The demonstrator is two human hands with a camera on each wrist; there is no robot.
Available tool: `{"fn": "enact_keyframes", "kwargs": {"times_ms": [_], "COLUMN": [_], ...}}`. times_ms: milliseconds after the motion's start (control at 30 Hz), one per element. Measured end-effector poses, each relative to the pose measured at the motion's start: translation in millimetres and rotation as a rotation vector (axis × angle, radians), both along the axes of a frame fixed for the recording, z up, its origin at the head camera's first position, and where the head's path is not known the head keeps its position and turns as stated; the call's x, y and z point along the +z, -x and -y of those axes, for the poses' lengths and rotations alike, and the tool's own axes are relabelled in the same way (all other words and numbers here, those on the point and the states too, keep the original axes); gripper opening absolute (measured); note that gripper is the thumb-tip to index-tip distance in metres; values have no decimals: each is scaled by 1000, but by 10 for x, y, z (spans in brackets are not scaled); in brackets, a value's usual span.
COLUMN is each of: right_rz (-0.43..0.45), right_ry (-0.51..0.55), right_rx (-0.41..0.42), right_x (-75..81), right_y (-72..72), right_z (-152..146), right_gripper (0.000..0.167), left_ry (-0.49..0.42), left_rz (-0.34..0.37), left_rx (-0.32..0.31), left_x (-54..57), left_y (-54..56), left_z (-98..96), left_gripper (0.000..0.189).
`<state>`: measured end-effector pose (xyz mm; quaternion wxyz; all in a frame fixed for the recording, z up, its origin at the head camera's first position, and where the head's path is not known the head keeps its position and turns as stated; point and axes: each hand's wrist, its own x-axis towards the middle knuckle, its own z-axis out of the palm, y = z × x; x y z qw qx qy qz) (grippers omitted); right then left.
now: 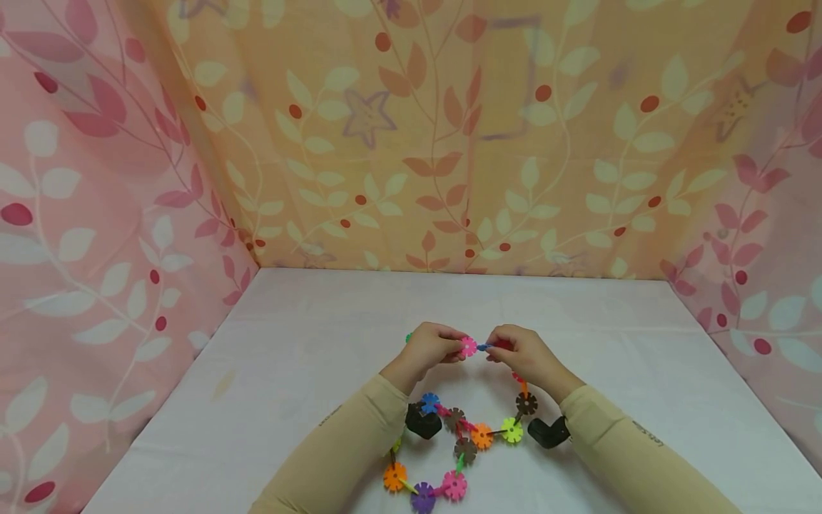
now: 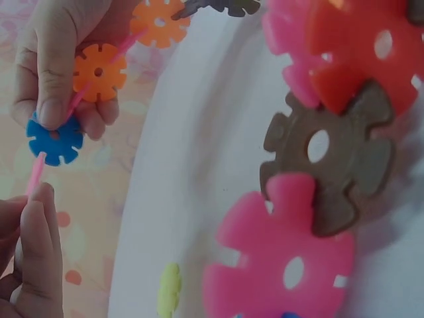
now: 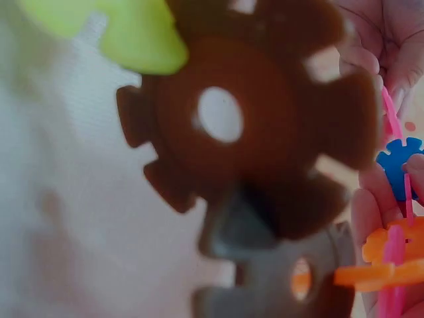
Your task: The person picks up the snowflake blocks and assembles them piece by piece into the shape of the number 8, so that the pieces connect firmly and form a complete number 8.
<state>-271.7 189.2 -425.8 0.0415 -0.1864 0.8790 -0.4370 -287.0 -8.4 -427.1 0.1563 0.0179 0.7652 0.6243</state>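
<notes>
In the head view my left hand (image 1: 432,350) pinches a pink notched plastic disc (image 1: 469,347) between thumb and fingers. Facing it, my right hand (image 1: 523,357) grips a blue notched disc (image 1: 484,347), seen edge-on. The left wrist view shows the pink disc (image 2: 36,173) meeting the blue disc (image 2: 56,140) at its rim. An orange disc (image 2: 99,71) lies against the right hand's fingers, linked by a pink piece. From the right hand a chain of linked discs runs down past a brown disc (image 1: 526,403). A bit of green disc (image 1: 409,337) shows beside the left hand.
More of the chain curves below the hands, with a yellow-green disc (image 1: 511,430), an orange disc (image 1: 394,477) and a purple disc (image 1: 423,497). The white tabletop (image 1: 308,328) is bounded by patterned cloth (image 1: 411,143). Black wrist devices (image 1: 549,432) sit by both sleeves.
</notes>
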Motion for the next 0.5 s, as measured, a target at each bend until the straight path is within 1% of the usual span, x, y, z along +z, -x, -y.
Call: {"fn": "enact_keyframes", "kwargs": {"times_ms": [167,267,400,500], "right_rz": [9,11,10,9], "right_ry": [15,33,51,48], "right_rx": [-5,-9,-11,-12], "right_x": [-10,2,9,11], "right_y": [-5,-14,-16,-13], "right_z": [-7,-3,-2,2], "right_gripper": [12,11,10,10], "left_ry": [-3,17,25,-1], "left_rz": [-4,-31,-42,-26], "left_rx": [8,19,33,25], "left_x": [8,10,9,2], "left_y": [-7,-11,-14,-9], "left_z": [-12,-16,-20,-25], "left_gripper": [14,14,14,14]}}
